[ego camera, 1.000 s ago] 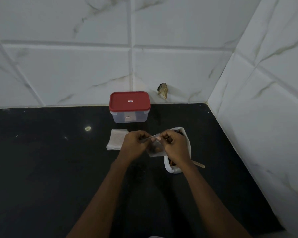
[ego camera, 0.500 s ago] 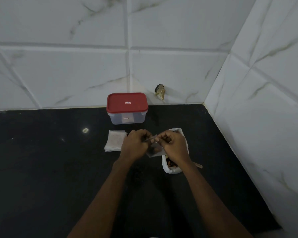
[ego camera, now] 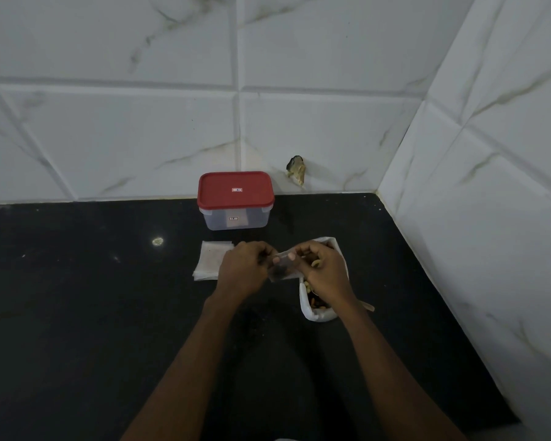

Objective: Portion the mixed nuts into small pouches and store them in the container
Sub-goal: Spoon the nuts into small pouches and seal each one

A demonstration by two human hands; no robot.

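One stack of empty pouches [ego camera: 212,261] lies at the left, near the one red-lidded container [ego camera: 235,202], whose lid is on. The left hand [ego camera: 242,270] and right hand [ego camera: 323,270] each pinch the top edge of one small clear pouch [ego camera: 282,268], held above the counter and apparently part-filled. It looks light, limp and slippery, so it is best held at the mouth. One open bag of mixed nuts [ego camera: 318,313] sits under the right hand

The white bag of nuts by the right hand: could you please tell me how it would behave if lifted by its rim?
Probably floppy: the white bag looks thin and crumpled. It would likely sag under the loose nuts inside. Its open mouth might spill them if tipped.
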